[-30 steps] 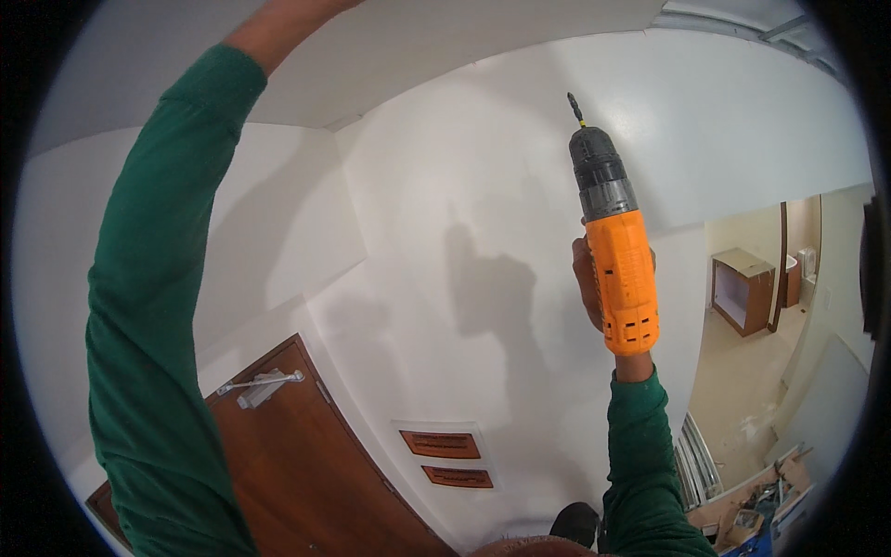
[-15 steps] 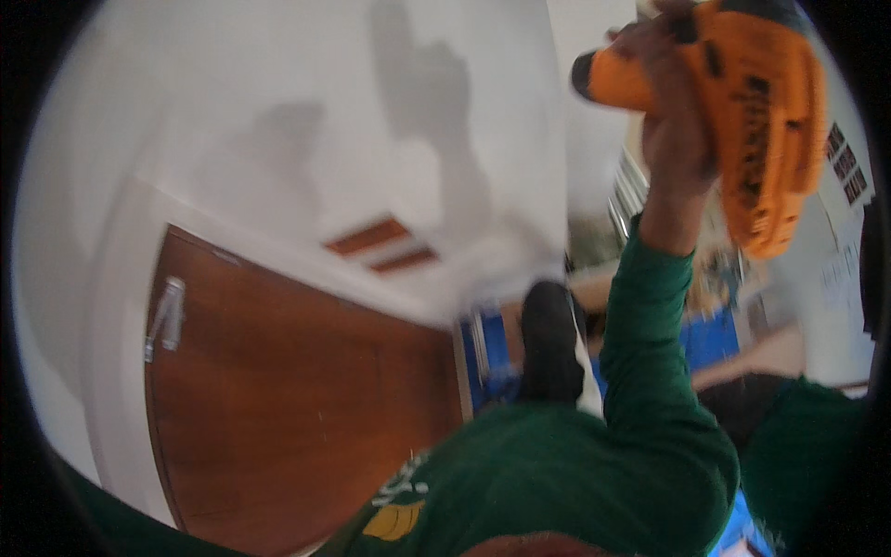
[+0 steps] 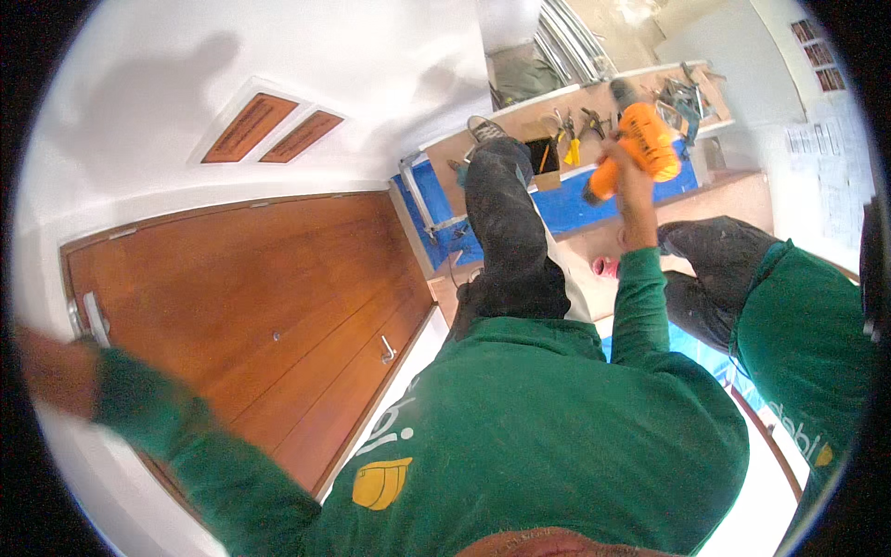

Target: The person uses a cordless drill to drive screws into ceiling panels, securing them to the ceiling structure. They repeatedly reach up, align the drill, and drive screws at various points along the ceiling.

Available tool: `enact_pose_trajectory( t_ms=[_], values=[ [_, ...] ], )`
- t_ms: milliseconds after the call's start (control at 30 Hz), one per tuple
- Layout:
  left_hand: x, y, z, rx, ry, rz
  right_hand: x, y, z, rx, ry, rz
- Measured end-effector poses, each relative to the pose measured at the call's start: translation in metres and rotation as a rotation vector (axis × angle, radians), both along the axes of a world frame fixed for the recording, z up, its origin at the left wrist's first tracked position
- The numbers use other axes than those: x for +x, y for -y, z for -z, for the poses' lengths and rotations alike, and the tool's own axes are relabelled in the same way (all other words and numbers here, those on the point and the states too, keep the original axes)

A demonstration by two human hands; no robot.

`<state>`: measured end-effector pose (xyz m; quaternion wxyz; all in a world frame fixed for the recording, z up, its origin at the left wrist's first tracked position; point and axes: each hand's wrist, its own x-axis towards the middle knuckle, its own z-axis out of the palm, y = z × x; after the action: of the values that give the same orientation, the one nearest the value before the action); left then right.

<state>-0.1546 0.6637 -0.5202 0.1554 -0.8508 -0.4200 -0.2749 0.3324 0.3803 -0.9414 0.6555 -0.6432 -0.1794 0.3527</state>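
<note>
one orange power drill [image 3: 650, 141] is clasped in the right hand [image 3: 631, 172], the fingers closed around its handle, whose dark base points toward the lower left. the drill is held out ahead of the body, overlapping in view the edge of a wooden board [image 3: 515, 130]; its height above that cannot be told. on the board, just beside the drill, lie yellow-handled pliers [image 3: 573, 148], and farther right a heap of tools [image 3: 682, 97]. a blue sheet [image 3: 561, 212] spreads below the board. the left hand [image 3: 56, 371] is well apart at the far left, blurred, so whether its fingers are open or closed cannot be told; it is near a brown door [image 3: 269, 297]. above the door, two brown panels [image 3: 251, 128] sit in the white wall [image 3: 371, 93]. at right is a co-worker in a green top [image 3: 807, 325].
</note>
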Motion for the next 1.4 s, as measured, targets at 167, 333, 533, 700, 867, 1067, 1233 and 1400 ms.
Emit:
enact_pose_trajectory(
  t_ms=[167,333,533,700,867,1067,1233,1400],
  values=[
    [0.066,0.063,0.352,-1.235,0.41,0.008,-0.051,0.062,0.095,-0.267,-0.127,0.01],
    [0.202,0.182,0.464,-1.315,0.629,0.232,-0.082,0.094,0.084,-0.376,-0.003,-0.129],
    [0.268,0.121,0.554,-1.087,0.517,0.448,-0.138,0.098,0.032,-0.378,0.139,-0.187],
    [0.235,0.065,0.503,-0.878,0.49,0.261,-0.145,0.09,0.03,-0.572,0.721,-0.421],
    [0.084,0.0,0.384,-0.818,0.484,0.004,-0.155,0.09,0.042,-0.344,0.341,-0.28],
    [-0.032,0.057,0.277,-0.532,0.427,-0.161,-0.168,0.144,0.06,-0.073,0.275,-0.239],
    [-0.045,0.129,0.232,-0.515,0.467,-0.026,-0.179,0.265,0.042,-0.188,0.046,-0.136],
    [-0.058,0.137,0.232,-0.591,0.354,-0.205,-0.17,0.339,0.015,-0.382,0.448,-0.105]
  ],
)
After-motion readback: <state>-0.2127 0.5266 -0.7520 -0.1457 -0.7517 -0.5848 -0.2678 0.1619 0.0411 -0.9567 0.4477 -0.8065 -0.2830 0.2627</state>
